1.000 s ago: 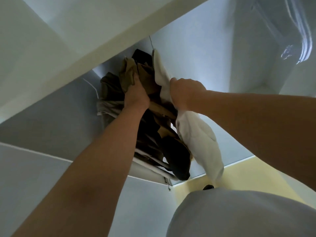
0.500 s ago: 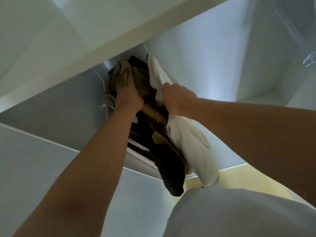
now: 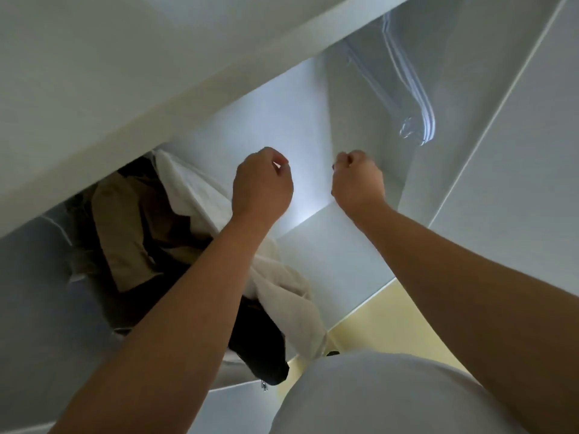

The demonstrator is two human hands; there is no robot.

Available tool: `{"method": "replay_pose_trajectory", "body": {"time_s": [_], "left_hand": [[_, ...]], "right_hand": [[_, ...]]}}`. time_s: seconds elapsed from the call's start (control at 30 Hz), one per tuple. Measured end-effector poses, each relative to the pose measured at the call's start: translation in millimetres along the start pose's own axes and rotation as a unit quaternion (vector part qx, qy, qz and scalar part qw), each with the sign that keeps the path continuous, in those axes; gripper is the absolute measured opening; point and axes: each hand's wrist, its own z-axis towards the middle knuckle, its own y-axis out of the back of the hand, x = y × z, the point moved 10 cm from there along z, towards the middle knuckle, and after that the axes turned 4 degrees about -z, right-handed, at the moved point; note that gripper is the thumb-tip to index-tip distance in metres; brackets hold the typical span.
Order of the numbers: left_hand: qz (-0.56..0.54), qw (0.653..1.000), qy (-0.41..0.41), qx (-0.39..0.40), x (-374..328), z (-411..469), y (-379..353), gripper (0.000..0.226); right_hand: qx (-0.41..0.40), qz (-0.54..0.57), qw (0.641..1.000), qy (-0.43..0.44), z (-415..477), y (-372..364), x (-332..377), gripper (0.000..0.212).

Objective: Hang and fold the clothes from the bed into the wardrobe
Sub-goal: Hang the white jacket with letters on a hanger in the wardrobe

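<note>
Your wardrobe (image 3: 282,120) holds clothes (image 3: 125,233) at its left wall. Your left hand (image 3: 261,184) and right hand (image 3: 357,183) have let go, fingers curled, empty.

1. My left hand (image 3: 261,183) is off the tan garment (image 3: 119,220) it gripped a moment ago and now hovers to the right of it, fingers curled on nothing.
2. My right hand (image 3: 357,183) no longer grips the white garment (image 3: 188,189); it is well apart from it, curled and empty.
</note>
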Motion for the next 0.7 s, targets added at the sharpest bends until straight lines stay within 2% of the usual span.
{"method": "replay_pose_trajectory", "body": {"time_s": [0.1, 0.2, 0.3, 0.5, 0.7], "left_hand": [[-0.093, 0.992, -0.002, 0.087, -36.6, 24.2, -54.5, 0.019], [-0.205, 0.962, 0.043, 0.177, -68.2, 38.9, -107.0, 0.021], [-0.266, 0.935, 0.071, 0.223, -96.7, 51.4, -144.8, 0.019], [-0.327, 0.919, 0.09, 0.202, -137.9, 89.8, -186.0, 0.013], [-0.304, 0.926, 0.162, 0.154, -144.5, 129.7, -216.8, 0.032]], "right_hand": [[-0.06, -0.01, 0.997, -0.049, 8.3, 44.7, -35.5, 0.035], [-0.097, -0.003, 0.993, -0.075, 7.5, 79.6, -60.6, 0.032], [-0.122, -0.002, 0.988, -0.091, 1.8, 106.5, -84.5, 0.027], [-0.114, -0.007, 0.99, -0.085, 8.5, 129.8, -103.5, 0.022], [-0.077, -0.018, 0.995, -0.057, 35.5, 148.5, -93.9, 0.023]]}}
